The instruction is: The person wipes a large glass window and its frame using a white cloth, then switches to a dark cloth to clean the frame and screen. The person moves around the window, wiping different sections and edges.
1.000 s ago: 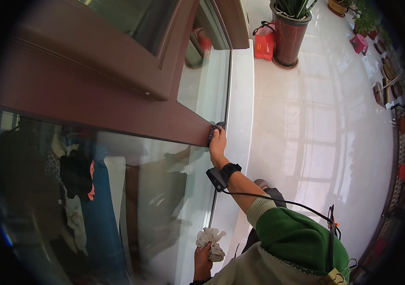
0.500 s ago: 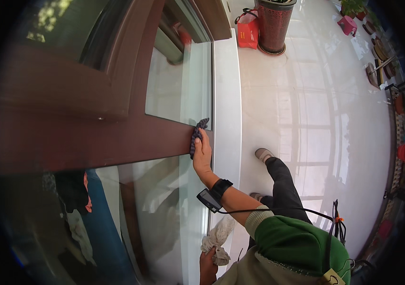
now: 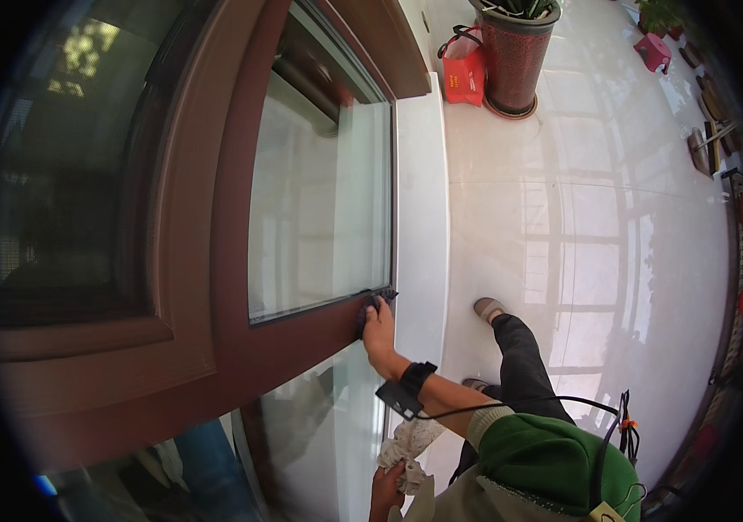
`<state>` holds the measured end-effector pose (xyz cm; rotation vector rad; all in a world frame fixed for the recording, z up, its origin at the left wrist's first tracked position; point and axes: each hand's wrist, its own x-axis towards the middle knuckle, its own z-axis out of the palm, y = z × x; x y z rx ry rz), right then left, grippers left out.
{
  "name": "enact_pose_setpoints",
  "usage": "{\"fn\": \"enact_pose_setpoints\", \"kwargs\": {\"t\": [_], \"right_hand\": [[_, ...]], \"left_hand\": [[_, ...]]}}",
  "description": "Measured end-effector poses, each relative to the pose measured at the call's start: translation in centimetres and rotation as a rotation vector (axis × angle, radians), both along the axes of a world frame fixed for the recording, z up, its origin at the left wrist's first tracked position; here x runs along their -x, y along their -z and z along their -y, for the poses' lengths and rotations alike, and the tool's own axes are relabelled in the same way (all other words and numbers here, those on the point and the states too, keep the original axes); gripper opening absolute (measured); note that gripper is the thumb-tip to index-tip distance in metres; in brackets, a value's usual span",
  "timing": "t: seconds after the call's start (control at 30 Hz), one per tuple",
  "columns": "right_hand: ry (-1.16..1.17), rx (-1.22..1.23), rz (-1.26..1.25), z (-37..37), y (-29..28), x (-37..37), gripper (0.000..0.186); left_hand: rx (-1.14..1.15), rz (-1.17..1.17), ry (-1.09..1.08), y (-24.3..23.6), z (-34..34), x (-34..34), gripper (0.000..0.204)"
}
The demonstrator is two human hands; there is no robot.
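Note:
In my right hand (image 3: 379, 336) is a dark striped cloth (image 3: 386, 297), bunched under closed fingers. It presses against the reddish-brown window frame (image 3: 302, 350), at the lower right corner of a glass pane (image 3: 319, 226). Lower down, near the bottom edge, my left hand (image 3: 386, 489) grips a crumpled whitish cloth (image 3: 405, 445), which hangs apart from the frame. A black strap with a small device (image 3: 401, 398) sits on my right wrist, and a cable runs from it.
A white ledge (image 3: 422, 209) runs beside the frame. On the glossy pale floor (image 3: 580, 217) stand a tall red planter (image 3: 517, 61) and a red bag (image 3: 463, 74). A pink watering can (image 3: 652, 53) and several pots line the far right. My shoe (image 3: 489, 309) is below the ledge.
The view has shifted, so the window frame and pane sit lower and more of the pane shows. My right hand with the dark cloth stays at the pane's corner; the left keeps the whitish cloth.

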<state>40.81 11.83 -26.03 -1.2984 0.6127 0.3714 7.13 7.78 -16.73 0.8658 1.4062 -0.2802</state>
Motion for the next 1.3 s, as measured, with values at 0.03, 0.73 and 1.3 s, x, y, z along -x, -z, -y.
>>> {"fn": "enact_pose_setpoints", "kwargs": {"t": [0.03,0.73,1.3], "right_hand": [[-0.013,0.008,0.142,0.1,-2.3,1.5,0.042],[-0.024,0.132,0.323,6.9,10.5,-13.1,0.042],[-0.998,-0.304,0.344,15.5,-2.3,-7.0,0.039]], "left_hand": [[0.008,0.016,0.025,-0.2,-0.2,-0.6,0.033],[0.055,0.114,0.128,-1.1,0.8,-10.6,0.039],[0.084,0.431,0.052,-2.0,0.8,-28.7,0.065]]}}
